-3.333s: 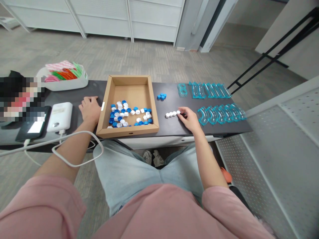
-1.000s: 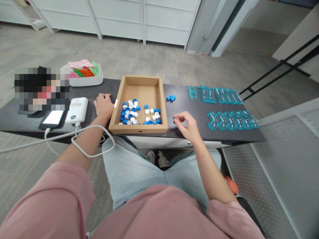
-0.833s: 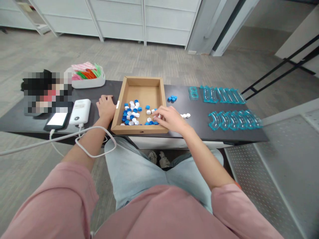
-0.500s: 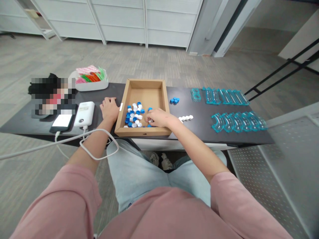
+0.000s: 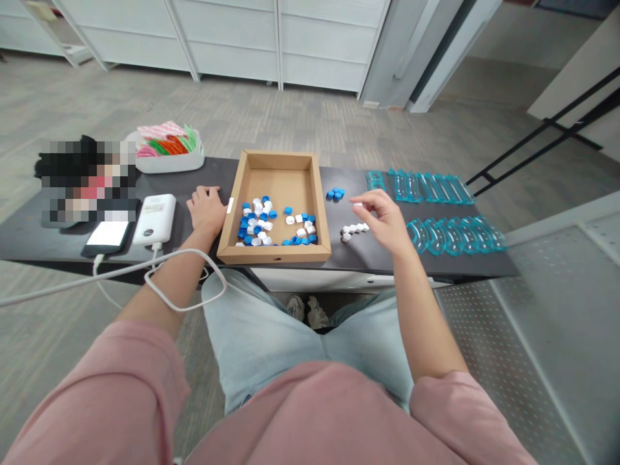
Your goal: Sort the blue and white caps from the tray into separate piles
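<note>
My right hand point(image 5: 380, 216) is raised over the table to the right of a cardboard box point(image 5: 322, 216). A small white hexagonal piece point(image 5: 357, 205) is pinched between its thumb and fingers. Below it on the table lies a row of white hexagonal pieces point(image 5: 353, 229). A small cluster of blue hexagonal pieces point(image 5: 335, 194) sits further back. Inside the box are many loose pieces, white ones point(image 5: 265, 225) and blue ones point(image 5: 288, 211) mixed. My left hand point(image 5: 207, 210) rests on the table against the box's left side, fingers spread, holding nothing.
Clear teal plastic parts stand in rows at the right, straight ones point(image 5: 431, 187) behind curved ones point(image 5: 455, 236). To the left are a white power bank point(image 5: 155, 219), a phone point(image 5: 110, 231) and a white basket point(image 5: 169, 163) of colourful strips. A white cable point(image 5: 121, 282) crosses my left forearm.
My right hand has left the box and moved right, carrying a white hexagonal piece over the table. The left hand stays beside the box. The whole view has shifted slightly.
</note>
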Demonstrator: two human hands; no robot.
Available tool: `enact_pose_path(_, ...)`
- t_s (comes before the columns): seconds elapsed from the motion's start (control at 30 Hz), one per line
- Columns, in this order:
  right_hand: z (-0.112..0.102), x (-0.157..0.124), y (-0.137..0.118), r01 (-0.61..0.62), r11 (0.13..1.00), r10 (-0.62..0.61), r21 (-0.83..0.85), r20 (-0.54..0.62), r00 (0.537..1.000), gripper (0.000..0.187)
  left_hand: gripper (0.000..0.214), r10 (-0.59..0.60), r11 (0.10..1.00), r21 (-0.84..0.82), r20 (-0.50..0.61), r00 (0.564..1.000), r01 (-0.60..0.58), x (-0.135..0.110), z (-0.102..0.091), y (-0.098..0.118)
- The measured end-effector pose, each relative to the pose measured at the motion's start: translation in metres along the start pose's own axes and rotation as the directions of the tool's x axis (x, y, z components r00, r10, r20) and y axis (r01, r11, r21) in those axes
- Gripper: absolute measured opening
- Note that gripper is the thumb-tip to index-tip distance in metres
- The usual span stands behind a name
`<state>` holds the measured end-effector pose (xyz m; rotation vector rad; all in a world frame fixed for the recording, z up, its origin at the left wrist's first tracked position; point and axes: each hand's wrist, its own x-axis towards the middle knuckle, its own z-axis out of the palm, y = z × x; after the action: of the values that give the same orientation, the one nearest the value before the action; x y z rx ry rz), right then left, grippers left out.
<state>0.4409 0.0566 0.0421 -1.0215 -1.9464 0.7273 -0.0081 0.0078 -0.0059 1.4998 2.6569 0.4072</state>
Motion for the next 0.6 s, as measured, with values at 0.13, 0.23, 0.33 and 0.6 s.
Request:
enact_pose_path(0.13, -0.006, -0.036, 0.039, -0.113, 0.981, 0.134, 0.158, -0.129, 0.983, 0.042, 0.07, 0.0, 1.0, 0.015, 0.023, 1.0, 0.0, -0.001, -0.002, 0.001)
enact_pose_path(0.23, 0.001, -0.059, 0.055, -0.158, 0.972, 0.181, 0.172, -0.127, 0.975, 0.041, 0.067, -0.009, 1.0, 0.026, 0.029, 1.0, 0.008, -0.001, -0.004, 0.002)
enact_pose_path(0.33, 0.007, -0.073, 0.058, -0.174, 0.984, 0.178, 0.044, -0.089, 0.98, 0.035, 0.065, -0.005, 1.0, 0.03, 0.024, 1.0, 0.004, -0.001, -0.005, 0.002)
enact_pose_path(0.6, 0.01, -0.077, 0.057, -0.158, 0.984, 0.154, -0.08, -0.051, 0.987, 0.022, 0.065, -0.025, 0.999, 0.035, 0.03, 0.999, 0.024, -0.003, -0.007, 0.005)
